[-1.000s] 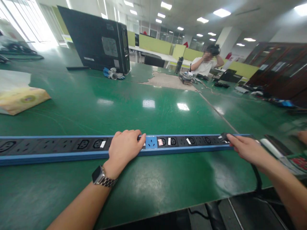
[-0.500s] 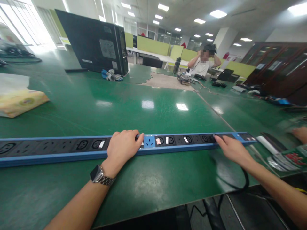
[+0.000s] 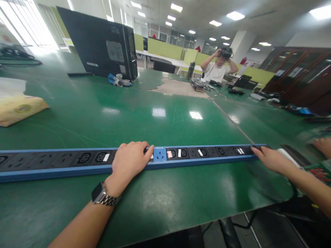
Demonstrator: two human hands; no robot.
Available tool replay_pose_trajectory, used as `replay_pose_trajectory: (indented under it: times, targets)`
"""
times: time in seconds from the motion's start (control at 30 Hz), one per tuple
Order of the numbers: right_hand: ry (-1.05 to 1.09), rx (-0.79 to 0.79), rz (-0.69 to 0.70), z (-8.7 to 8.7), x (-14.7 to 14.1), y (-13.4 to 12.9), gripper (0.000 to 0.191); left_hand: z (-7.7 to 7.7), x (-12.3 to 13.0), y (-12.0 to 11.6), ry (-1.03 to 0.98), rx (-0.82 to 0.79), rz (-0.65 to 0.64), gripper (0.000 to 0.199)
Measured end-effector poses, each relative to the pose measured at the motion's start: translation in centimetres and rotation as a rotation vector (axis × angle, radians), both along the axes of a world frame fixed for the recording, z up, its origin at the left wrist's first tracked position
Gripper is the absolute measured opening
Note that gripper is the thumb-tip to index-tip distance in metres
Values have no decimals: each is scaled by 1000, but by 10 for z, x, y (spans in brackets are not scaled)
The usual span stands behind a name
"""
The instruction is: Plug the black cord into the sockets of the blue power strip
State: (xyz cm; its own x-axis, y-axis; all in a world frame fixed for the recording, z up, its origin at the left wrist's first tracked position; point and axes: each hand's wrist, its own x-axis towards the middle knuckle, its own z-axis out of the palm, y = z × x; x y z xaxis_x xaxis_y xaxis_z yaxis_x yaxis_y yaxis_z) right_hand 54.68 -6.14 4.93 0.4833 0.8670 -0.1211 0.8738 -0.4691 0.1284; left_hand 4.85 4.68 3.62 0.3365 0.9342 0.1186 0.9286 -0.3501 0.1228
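Observation:
A long blue and black power strip (image 3: 212, 152) lies across the green table. Over its middle, just left of the blue socket (image 3: 159, 154), my left hand (image 3: 131, 160) is wrapped round the strip, a metal-banded watch (image 3: 104, 194) on its wrist. Near the strip's right end, my right hand (image 3: 271, 159) pinches a small black piece, probably the end of the black cable (image 3: 294, 191) that hangs below the forearm. The fingers hide most of that piece, and I cannot tell whether it touches a socket.
A black computer case (image 3: 103, 44) stands at the back left, with gloves (image 3: 119, 80) beside it. A tissue pack (image 3: 22, 106) lies at the left. Across the green table (image 3: 144, 124) sits a person (image 3: 217, 70). Another person's hand (image 3: 323, 146) shows at the right edge.
My right hand has moved right along the strip, uncovering a socket with white labels. My left hand stays on the strip. The seated person's arms have shifted slightly.

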Motion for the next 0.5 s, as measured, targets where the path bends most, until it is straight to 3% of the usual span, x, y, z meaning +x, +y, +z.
replay_pose_trajectory:
  times: [0.17,0.37,0.5]
  targets:
    - [14,44,-10,3,-2,-2,52,-1,0,-1,15,18,12,50]
    - [-74,127,-313,-11,-3,-7,57,-7,0,-1,18,64,10,50]
    - [-170,275,-417,2,-14,-15,62,-7,2,0,42,38,29,50]
